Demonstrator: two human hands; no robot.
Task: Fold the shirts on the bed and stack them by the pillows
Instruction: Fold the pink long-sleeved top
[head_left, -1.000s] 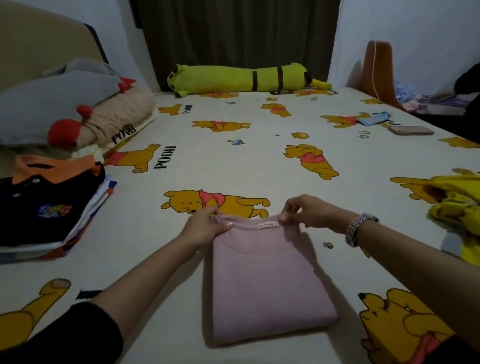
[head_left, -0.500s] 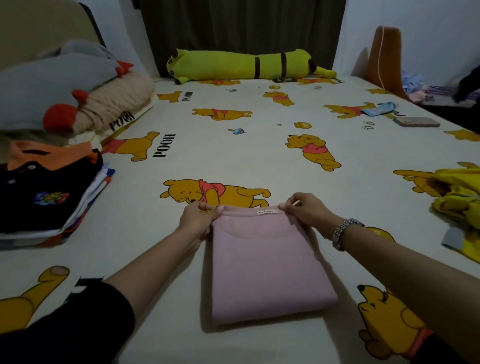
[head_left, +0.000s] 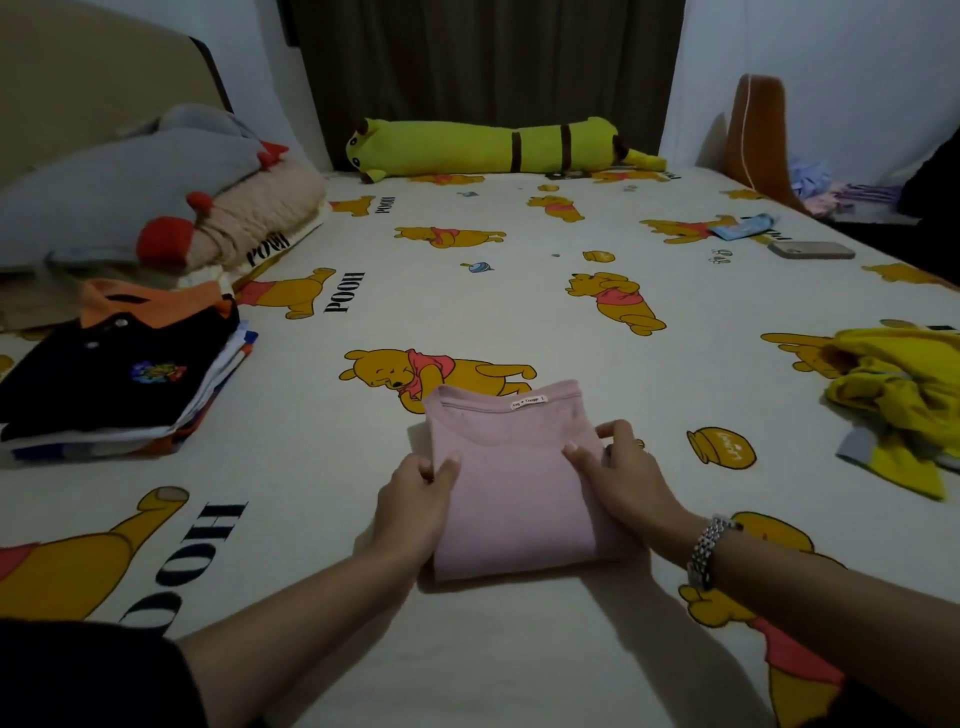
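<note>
A folded pink shirt (head_left: 511, 483) lies on the bed (head_left: 519, 291) in front of me, collar and label facing away. My left hand (head_left: 415, 493) grips its left edge, thumb on top. My right hand (head_left: 618, 473), a watch on its wrist, grips the right edge with thumb on top and fingers curled at the side. At the left, near the pillows (head_left: 130, 197), stands a stack of folded shirts (head_left: 119, 379) topped by a black polo with an orange collar. A crumpled yellow shirt (head_left: 904, 395) lies at the right edge.
A long yellow plush toy (head_left: 498, 148) lies along the far edge by the curtain. A phone (head_left: 810, 250) and a small blue tube (head_left: 743, 227) rest at the far right. An orange cushion (head_left: 753, 135) leans on the right wall.
Both hands slid from the collar corners down to the sides of the pink shirt and now grip its edges. The camera has come closer.
</note>
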